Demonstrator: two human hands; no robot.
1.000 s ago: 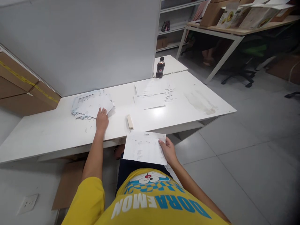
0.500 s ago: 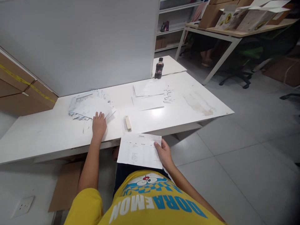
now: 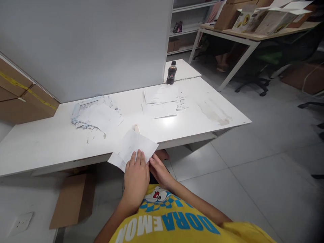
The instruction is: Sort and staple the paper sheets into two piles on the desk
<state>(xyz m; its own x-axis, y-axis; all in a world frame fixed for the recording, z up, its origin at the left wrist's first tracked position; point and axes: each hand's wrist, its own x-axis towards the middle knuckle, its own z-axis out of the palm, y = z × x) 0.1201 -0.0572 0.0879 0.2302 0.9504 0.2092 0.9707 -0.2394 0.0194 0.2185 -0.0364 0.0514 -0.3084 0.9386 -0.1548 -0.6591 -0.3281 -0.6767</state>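
Observation:
Overlapping sheets of paper [image 3: 138, 143] are held at the table's front edge, close to my body. My left hand [image 3: 136, 177] lies over them, its fingers on top and its thumb hidden. At their lower right edge my right hand [image 3: 160, 171] grips the paper. One sheet sticks out at the lower left under the other. Behind the sheets, a small cream-coloured oblong object [image 3: 136, 128] is mostly covered. A messy pile of papers [image 3: 98, 116] rests on the table to the left.
On the white table [image 3: 192, 125] lie a neater paper stack [image 3: 160, 96] and small scraps [image 3: 181, 104]. A dark cola bottle [image 3: 171, 73] stands behind them. Cardboard boxes [image 3: 32, 104] sit at far left, by a grey partition [image 3: 101, 44]. Another person's legs show under the far desk.
My left hand has left the paper pile and come to the sheets at my body. The held paper has turned and now has a second sheet with it. The cream object became partly covered.

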